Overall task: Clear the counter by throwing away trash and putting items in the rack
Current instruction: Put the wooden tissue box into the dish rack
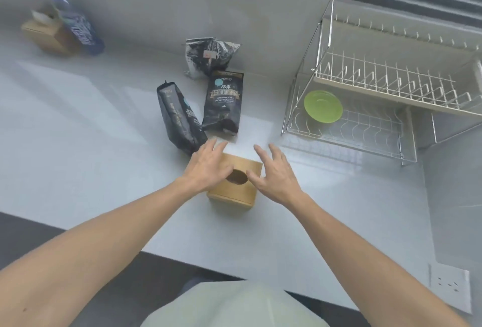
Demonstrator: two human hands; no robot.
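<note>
**Both hands close in on the wooden tissue box**

A wooden tissue box (234, 183) with an oval opening on top stands near the front of the grey desk (78, 123). The left hand (208, 167) lies over its left top edge and the right hand (276, 172) hovers at its right side; each grip is released, fingers spread, nothing clasped yet. Just behind the box stand two dark coffee bags (224, 102), with a crumpled silver-black bag (208, 56) further back. A second wooden box (47, 34) and a blue bottle (75, 21) sit at the far left. To the right is the two-tier wire dish rack (378, 91), a green plate (323, 106) on its lower tier.

The step in hand looks like taking up the box with both hands. Next, the palms need to press in on opposite sides, lift it level, and carry it right toward the rack, clear of the bags.
</note>
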